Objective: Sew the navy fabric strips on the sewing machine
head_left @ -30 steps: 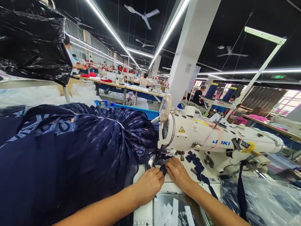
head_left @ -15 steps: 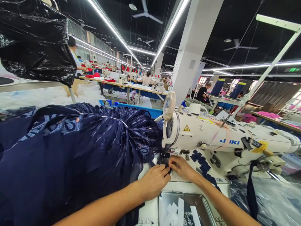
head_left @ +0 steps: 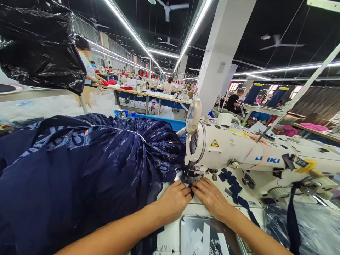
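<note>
A white sewing machine (head_left: 239, 145) stands in front of me, its needle and presser foot (head_left: 188, 173) just beyond my fingertips. My left hand (head_left: 175, 199) is closed, with its fingertips on a small piece of dark navy fabric (head_left: 191, 190) at the front of the foot. On the other side of that piece, my right hand (head_left: 209, 196) is closed as well, pressing on its edge. Much of the fabric is hidden under the fingers. A large heap of navy garments (head_left: 106, 177), gathered with a white tie, lies left of the needle.
Small dark fabric pieces (head_left: 233, 186) lie in a chain right of my right hand. A metal tray (head_left: 183, 233) with white labels is set near the front edge. Clear plastic (head_left: 316, 223) lies at right; thread cones (head_left: 252, 95) stand behind. Co-workers sit and stand farther off.
My right hand has shifted and turned so its fingers reach further forward over the fabric piece. My left hand stays almost in place. The view has tilted slightly.
</note>
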A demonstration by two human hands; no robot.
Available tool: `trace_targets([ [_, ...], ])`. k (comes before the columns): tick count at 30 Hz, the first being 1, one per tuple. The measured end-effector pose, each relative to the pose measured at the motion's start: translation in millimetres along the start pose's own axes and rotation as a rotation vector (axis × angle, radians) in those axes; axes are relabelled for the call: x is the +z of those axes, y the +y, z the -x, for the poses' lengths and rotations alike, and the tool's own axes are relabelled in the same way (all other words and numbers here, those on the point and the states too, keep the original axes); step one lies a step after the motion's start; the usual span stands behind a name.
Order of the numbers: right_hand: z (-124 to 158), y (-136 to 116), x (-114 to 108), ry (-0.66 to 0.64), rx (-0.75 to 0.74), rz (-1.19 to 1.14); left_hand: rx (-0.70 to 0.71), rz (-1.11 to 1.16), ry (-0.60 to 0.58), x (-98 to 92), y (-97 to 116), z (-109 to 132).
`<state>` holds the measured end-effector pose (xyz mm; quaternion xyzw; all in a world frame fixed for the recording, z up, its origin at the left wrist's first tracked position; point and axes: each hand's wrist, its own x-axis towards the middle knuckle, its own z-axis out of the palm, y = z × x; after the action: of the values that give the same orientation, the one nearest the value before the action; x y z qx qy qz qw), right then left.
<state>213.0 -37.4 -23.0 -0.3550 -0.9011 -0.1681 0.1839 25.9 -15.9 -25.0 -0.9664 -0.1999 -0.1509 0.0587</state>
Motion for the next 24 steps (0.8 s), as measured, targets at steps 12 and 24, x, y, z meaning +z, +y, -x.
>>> trace_targets([
  [12,-1.5,26.3,11.5,-0.026,-0.035,0.037,-0.161,-0.075,-0.073,-2.6,3.1,-12.1],
  [24,3.7,31.3,22.6,-0.094,0.02,0.081,-0.185,-0.121,-0.03,-0.2,3.0,-15.7],
])
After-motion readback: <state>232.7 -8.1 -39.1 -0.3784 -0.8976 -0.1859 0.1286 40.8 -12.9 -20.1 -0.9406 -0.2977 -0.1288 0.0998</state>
